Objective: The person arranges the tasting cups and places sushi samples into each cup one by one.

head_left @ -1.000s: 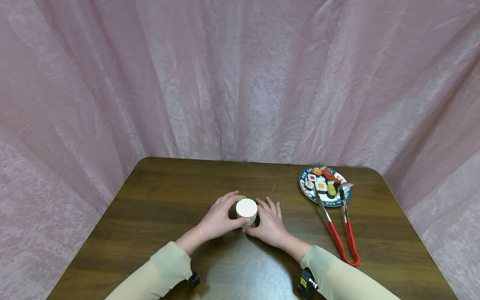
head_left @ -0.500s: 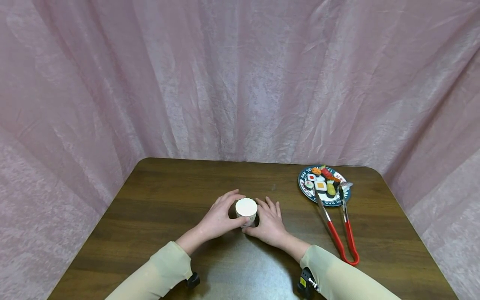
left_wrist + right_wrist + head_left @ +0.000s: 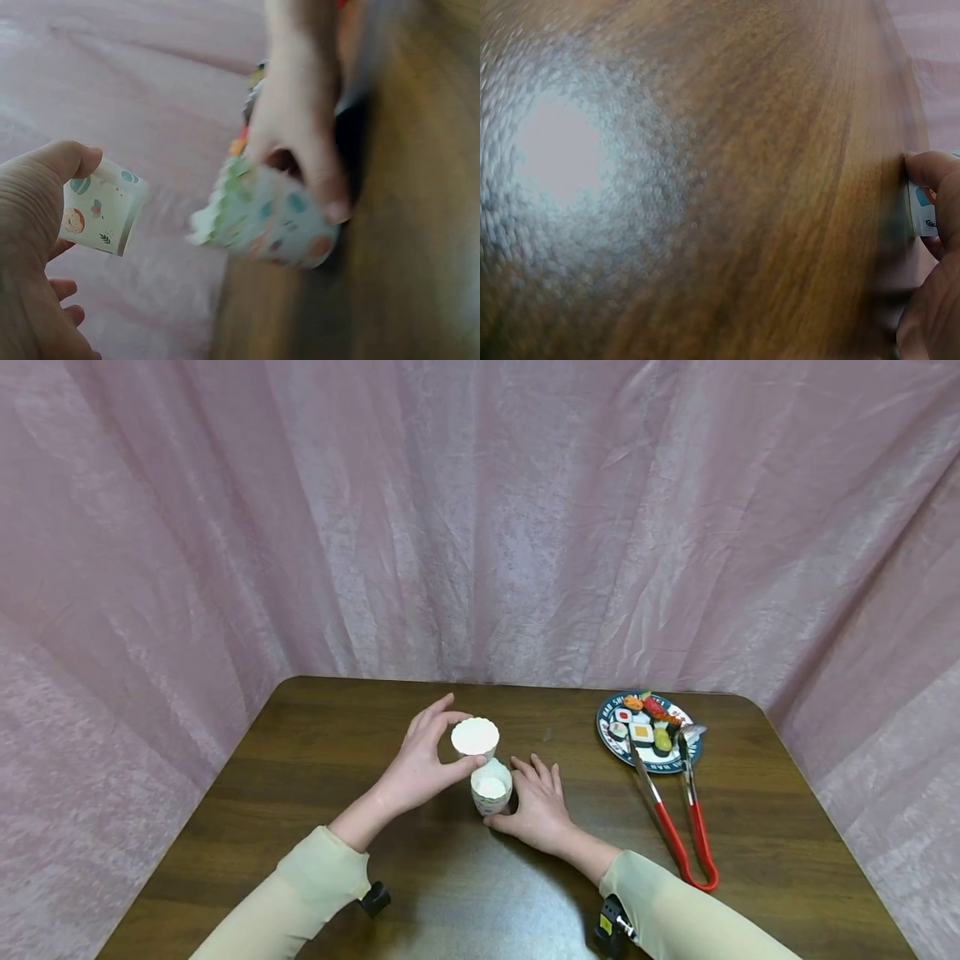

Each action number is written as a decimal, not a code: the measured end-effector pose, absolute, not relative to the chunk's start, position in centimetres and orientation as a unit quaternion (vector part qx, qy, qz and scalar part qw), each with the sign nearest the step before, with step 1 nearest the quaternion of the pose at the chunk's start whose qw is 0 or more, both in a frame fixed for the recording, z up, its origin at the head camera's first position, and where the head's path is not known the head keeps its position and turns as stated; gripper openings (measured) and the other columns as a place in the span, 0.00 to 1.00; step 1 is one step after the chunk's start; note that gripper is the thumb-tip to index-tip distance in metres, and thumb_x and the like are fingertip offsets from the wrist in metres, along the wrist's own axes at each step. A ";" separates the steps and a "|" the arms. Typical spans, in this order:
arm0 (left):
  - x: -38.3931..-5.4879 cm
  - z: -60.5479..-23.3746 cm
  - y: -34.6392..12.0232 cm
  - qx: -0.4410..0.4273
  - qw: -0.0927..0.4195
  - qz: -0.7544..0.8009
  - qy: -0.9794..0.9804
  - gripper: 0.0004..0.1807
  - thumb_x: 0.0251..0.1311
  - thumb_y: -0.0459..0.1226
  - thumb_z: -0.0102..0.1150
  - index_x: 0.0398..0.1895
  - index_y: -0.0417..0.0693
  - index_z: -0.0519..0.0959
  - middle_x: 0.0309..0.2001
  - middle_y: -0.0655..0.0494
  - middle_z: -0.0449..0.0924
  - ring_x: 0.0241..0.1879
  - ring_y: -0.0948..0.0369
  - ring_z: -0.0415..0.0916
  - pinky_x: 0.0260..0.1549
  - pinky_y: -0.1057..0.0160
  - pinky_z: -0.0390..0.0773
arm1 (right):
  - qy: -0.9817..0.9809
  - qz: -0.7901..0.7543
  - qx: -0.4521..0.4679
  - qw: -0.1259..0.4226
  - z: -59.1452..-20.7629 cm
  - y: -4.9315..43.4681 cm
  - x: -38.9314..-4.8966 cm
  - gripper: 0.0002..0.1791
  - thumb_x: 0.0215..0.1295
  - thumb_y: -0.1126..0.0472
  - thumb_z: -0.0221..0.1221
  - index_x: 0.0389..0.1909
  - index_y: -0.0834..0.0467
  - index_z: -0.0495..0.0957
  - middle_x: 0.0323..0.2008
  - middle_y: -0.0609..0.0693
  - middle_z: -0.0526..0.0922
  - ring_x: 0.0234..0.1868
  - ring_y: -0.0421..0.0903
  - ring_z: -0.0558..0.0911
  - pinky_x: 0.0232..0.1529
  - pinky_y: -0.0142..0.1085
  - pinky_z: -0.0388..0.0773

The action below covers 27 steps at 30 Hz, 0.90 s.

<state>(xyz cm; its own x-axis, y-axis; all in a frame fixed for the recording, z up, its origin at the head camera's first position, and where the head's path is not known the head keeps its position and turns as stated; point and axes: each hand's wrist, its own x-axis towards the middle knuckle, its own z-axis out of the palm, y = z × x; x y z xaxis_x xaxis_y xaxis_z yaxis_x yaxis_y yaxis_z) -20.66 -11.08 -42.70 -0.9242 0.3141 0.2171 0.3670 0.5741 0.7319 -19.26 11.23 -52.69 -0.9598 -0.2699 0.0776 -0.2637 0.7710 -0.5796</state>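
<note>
My left hand [image 3: 422,768] pinches a white paper baking cup [image 3: 474,745] between thumb and fingers, raised above a second one. The raised cup [image 3: 97,211] has a printed side with small coloured pictures in the left wrist view. Below it stands the other paper baking cup [image 3: 491,798], scalloped at the rim, with its white inside showing. The fingers and thumb of my right hand [image 3: 542,810] hold this lower cup by its side at the table. Only a sliver of the cup [image 3: 922,206] shows past the thumb in the right wrist view.
At the right of the brown wooden table [image 3: 360,718] lies a round patterned plate [image 3: 606,727] with several sushi pieces [image 3: 642,732]. Tongs [image 3: 677,845] with red handles lean their metal tips on this plate. A pink curtain [image 3: 480,527] hangs behind the table.
My left hand has lifted one paper baking cup up and leftward out of the other, so two cups show where one top was seen. The right hand stays in place.
</note>
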 end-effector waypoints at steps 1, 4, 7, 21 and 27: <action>-20.9 -42.4 -11.5 -0.189 0.039 -0.420 -0.887 0.33 0.59 0.53 0.75 0.66 0.58 0.75 0.84 0.51 0.51 0.83 0.44 0.43 0.72 0.26 0.54 | 0.942 -0.305 -0.140 0.007 -52.7 11.2 -19.3 0.37 0.49 0.40 0.77 0.57 0.55 0.80 0.77 0.58 0.68 0.82 0.66 0.54 0.79 0.69 0.36; -21.7 -41.8 -12.7 -0.173 0.049 -0.420 -0.889 0.33 0.59 0.53 0.75 0.66 0.59 0.75 0.84 0.52 0.48 0.83 0.44 0.40 0.72 0.24 0.53 | 0.942 -0.305 -0.141 0.003 -52.7 11.2 -19.3 0.37 0.48 0.41 0.78 0.56 0.55 0.81 0.76 0.59 0.69 0.82 0.67 0.55 0.79 0.70 0.37; -22.7 -41.7 -14.1 -0.151 0.050 -0.419 -0.894 0.34 0.60 0.54 0.74 0.67 0.59 0.74 0.85 0.51 0.46 0.84 0.43 0.37 0.72 0.24 0.49 | 0.943 -0.302 -0.140 0.003 -52.6 11.2 -19.2 0.37 0.48 0.41 0.78 0.57 0.54 0.81 0.76 0.59 0.69 0.82 0.67 0.55 0.79 0.70 0.37; -27.9 -45.1 -19.4 -0.048 0.045 -0.382 -0.922 0.37 0.63 0.54 0.70 0.73 0.55 0.70 0.86 0.43 0.35 0.82 0.36 0.27 0.73 0.24 0.33 | 0.944 -0.304 -0.125 0.009 -52.5 11.1 -18.7 0.39 0.48 0.42 0.78 0.60 0.56 0.80 0.76 0.57 0.70 0.81 0.68 0.55 0.79 0.70 0.38; -29.9 -47.0 -20.0 -0.022 0.040 -0.378 -0.925 0.38 0.62 0.55 0.71 0.73 0.56 0.71 0.85 0.41 0.35 0.82 0.36 0.25 0.74 0.26 0.29 | 0.944 -0.306 -0.124 0.005 -52.6 11.0 -18.6 0.41 0.49 0.43 0.78 0.62 0.56 0.79 0.76 0.56 0.70 0.81 0.67 0.56 0.79 0.69 0.38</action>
<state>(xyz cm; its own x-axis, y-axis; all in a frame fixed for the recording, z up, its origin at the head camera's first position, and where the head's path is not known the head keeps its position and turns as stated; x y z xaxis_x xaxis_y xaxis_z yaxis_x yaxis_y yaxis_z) -29.93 -20.03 -46.98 -0.9958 0.0114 0.0906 0.0716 0.7137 0.6968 -18.55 10.99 -52.61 -0.9691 -0.2379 0.0656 -0.2312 0.7821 -0.5787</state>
